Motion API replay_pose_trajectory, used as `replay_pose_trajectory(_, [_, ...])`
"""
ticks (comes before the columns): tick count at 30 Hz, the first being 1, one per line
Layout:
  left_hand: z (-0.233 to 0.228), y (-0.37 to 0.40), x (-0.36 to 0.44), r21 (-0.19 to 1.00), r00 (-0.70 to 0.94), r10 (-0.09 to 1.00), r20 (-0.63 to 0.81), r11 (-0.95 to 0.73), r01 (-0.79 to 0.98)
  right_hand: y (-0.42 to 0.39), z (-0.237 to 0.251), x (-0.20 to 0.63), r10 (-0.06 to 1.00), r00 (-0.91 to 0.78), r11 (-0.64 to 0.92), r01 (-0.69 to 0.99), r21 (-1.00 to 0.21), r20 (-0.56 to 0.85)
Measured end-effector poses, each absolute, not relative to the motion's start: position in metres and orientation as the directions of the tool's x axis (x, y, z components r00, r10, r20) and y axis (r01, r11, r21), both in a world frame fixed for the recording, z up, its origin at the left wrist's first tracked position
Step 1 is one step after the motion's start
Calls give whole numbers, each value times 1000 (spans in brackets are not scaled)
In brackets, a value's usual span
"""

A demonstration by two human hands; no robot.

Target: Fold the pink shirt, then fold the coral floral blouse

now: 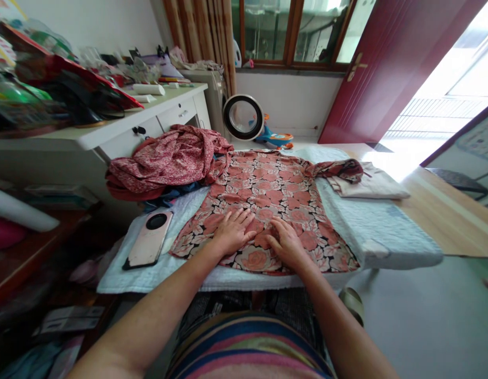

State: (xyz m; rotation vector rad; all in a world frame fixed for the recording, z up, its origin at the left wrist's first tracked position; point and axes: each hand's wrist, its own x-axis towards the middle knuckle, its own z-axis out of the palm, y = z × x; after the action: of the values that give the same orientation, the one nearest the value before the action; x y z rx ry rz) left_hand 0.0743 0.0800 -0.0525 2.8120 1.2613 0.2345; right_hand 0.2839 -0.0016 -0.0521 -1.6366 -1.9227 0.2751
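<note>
Both hands flat, palms down: left hand (231, 231) and right hand (285, 243) side by side on the hem end of the red-and-cream rose-print blouse (267, 202), fingers (244, 216) spread open, gripping nothing, probably pressing cloth smooth. Spread flat on pale quilted padding (370, 226) over the counter (437, 210); long axis running away, hem near, collar far. Left of it, pink phone (148, 239) face down; beyond, crumpled red patterned cloth (165, 160). Right, folded beige fabric (370, 184).

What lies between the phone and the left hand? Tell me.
In the head view, only a strip of white padding and the floral shirt's edge separate the phone from the left hand.
</note>
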Motion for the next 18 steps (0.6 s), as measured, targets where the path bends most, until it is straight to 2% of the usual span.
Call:
replay_pose_trajectory(3, [-53,81,74,105,657,748,98,-664,740,-7,-54,303,952,-13,176,840,-514,306])
replay_pose_trajectory(12, [-52,82,75,104,661,747,66,-664,740,-35,-58,363,955,112,-17,944,-329,273])
replay_pose_trajectory(15, [-53,82,75,105,656,752,65,-659,745,-37,-59,365,945,184,-104,953,-284,272])
replay_pose_trajectory(18, [-54,81,75,96,651,755,82,-656,749,-33,-58,350,940,191,-108,952,-285,283])
